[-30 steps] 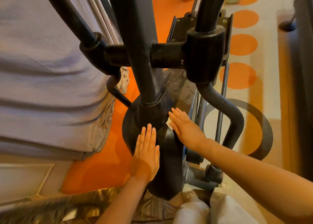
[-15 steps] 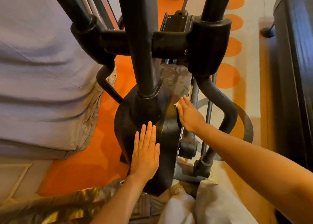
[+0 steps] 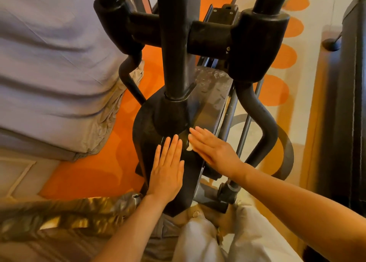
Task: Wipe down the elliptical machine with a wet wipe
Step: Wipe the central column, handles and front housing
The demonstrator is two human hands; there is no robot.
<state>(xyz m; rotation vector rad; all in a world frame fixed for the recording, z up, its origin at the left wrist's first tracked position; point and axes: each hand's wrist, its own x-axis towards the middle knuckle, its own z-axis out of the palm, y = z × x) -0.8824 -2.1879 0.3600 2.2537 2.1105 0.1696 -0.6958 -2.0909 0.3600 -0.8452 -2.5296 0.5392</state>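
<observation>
The left hand [image 3: 168,168] lies flat on the black flywheel housing [image 3: 144,135] of the elliptical machine [image 3: 174,44], fingers straight and together, holding nothing; its placement matches the frames from 1.0 s and 0.5 s ago. The right hand [image 3: 212,151] lies flat on the top of the housing with straight fingers and presses the wet wipe [image 3: 190,143] against the surface, just below the collar of the central post [image 3: 174,111]. Only a small white edge of the wipe shows under the index-finger side of the hand; the remainder is covered. Compared with 0.5 s ago, the right hand has moved from the right rim of the housing, next to the clear plastic wrap [image 3: 212,91], inward toward the left hand; the fingertips of the two hands are now near each other but apart. The curved right swing arm [image 3: 263,123] stands to the right of the right forearm. A grey bed sheet [image 3: 55,67] hangs at the left, over the orange floor mat [image 3: 95,172].
</observation>
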